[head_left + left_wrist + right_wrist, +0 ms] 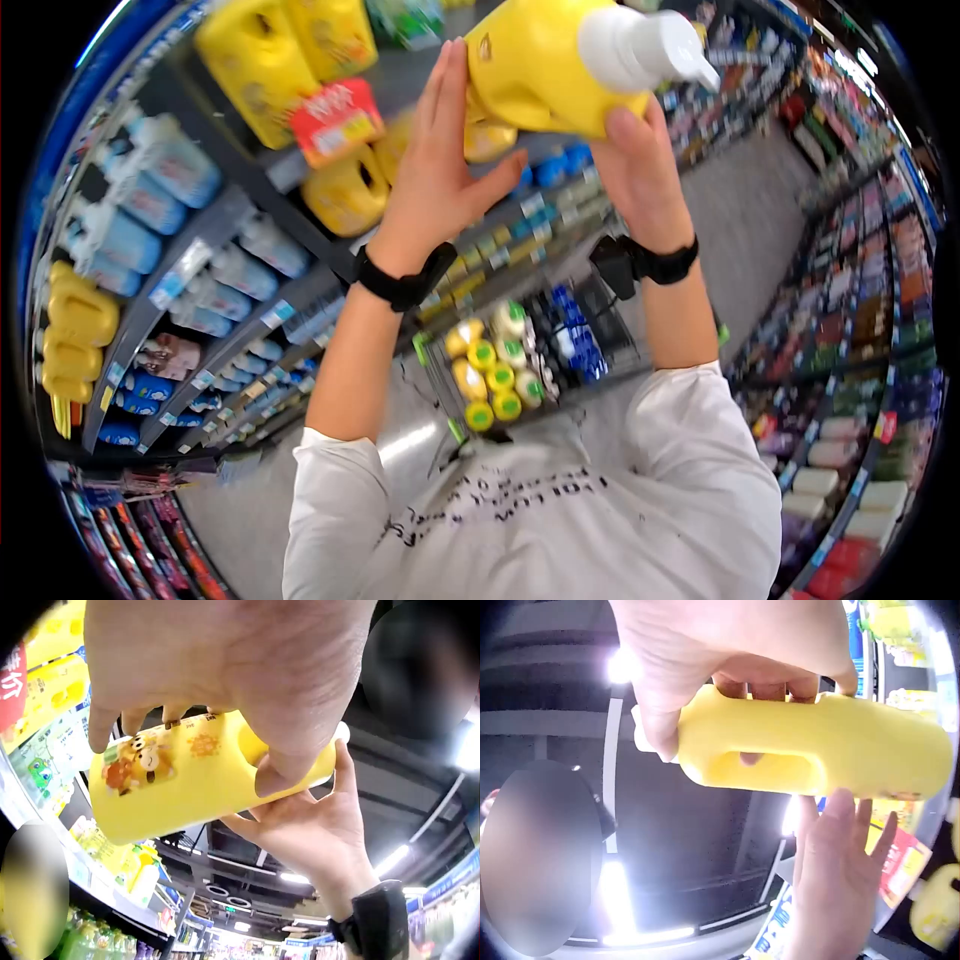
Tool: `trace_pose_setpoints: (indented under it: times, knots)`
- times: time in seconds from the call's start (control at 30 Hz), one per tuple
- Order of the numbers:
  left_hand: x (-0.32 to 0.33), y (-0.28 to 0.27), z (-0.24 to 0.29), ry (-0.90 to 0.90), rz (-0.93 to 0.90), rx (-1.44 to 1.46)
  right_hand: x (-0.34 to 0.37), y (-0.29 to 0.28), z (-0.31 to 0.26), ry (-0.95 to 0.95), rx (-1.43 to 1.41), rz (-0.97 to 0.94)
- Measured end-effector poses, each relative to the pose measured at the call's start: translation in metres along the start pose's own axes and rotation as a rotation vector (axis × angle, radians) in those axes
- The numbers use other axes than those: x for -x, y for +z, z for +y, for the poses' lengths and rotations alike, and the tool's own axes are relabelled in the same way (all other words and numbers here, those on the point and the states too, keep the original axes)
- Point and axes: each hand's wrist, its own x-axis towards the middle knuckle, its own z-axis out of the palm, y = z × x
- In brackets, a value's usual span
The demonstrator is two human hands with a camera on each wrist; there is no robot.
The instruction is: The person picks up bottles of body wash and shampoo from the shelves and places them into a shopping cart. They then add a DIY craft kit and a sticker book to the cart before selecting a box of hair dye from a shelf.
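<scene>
A big yellow bottle [540, 70] with a moulded handle and a white pump top [640, 45] is held up, tilted on its side, before the shelves. Cartoon animals show on its label [142, 761] in the left wrist view. My right hand [645, 180] grips the bottle at its pump end, thumb by the neck and fingers round the body. Against the bottle's side toward its base lies my left hand [430, 170], fingers straight and thumb spread away. In the right wrist view the left hand [836, 862] overlaps the bottle's lower edge.
Yellow jugs [345, 190] and a red price sign [338, 120] stand on the shelf at left, above blue bottles [185, 160]. Below my arms is a shopping cart [425, 350] with yellow-capped containers and blue packs. An aisle floor [750, 220] runs between shelves at right.
</scene>
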Motion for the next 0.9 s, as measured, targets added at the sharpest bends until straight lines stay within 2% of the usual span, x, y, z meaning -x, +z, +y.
trace_pose_setpoints:
  times: [0.03,0.07,0.1,0.13,0.17,0.2,0.23,0.27,0.37,0.43,0.47,0.53,0.63,0.67,0.7,0.73,0.83,0.9]
  knots:
    - [0.014,0.015,0.010,-0.041,-0.050,-0.019,0.031,-0.016,-0.004,0.086,0.058,-0.009]
    - [0.035,0.033,0.014,-0.122,-0.130,0.038,0.062,-0.035,0.000,0.256,0.130,0.029]
    - [0.056,0.053,0.018,-0.195,-0.199,0.090,0.089,-0.039,-0.003,0.394,0.092,0.087]
    - [0.082,0.076,0.020,-0.296,-0.233,0.164,0.121,-0.058,0.011,0.495,0.122,0.087]
    - [0.112,0.102,0.016,-0.370,-0.279,0.137,0.153,-0.081,0.031,0.666,0.098,0.010]
    - [0.141,0.128,0.017,-0.587,-0.320,0.311,0.184,-0.091,0.048,0.798,0.146,0.044]
    - [0.178,0.159,0.008,-0.660,-0.358,0.332,0.221,-0.105,0.072,0.903,0.034,0.144]
    - [0.213,0.187,0.003,-0.802,-0.450,0.347,0.258,-0.122,0.094,0.969,0.035,0.197]
    - [0.290,0.261,0.002,-1.040,-0.587,0.365,0.334,-0.163,0.125,1.145,0.033,0.288]
    - [0.309,0.296,0.006,-1.059,-0.736,0.223,0.371,-0.188,0.131,1.225,0.155,0.252]
    - [0.315,0.312,0.008,-1.035,-0.770,0.253,0.386,-0.202,0.131,1.242,0.135,0.275]
    - [0.312,0.342,0.011,-0.915,-0.818,0.189,0.403,-0.221,0.125,1.197,0.311,0.317]
    - [0.318,0.389,0.011,-0.794,-0.864,0.173,0.432,-0.246,0.128,1.229,0.323,0.531]
    - [0.322,0.402,0.011,-0.759,-0.867,0.171,0.443,-0.253,0.132,1.240,0.319,0.547]
    - [0.325,0.416,0.010,-0.722,-0.868,0.169,0.449,-0.259,0.135,1.166,0.311,0.615]
    - [0.328,0.427,0.009,-0.722,-0.882,0.178,0.456,-0.263,0.137,1.092,0.304,0.681]
    - [0.332,0.457,0.008,-0.696,-0.889,0.193,0.463,-0.281,0.139,1.093,0.361,0.697]
    - [0.333,0.471,0.007,-0.757,-0.948,0.209,0.469,-0.294,0.142,1.126,0.456,0.665]
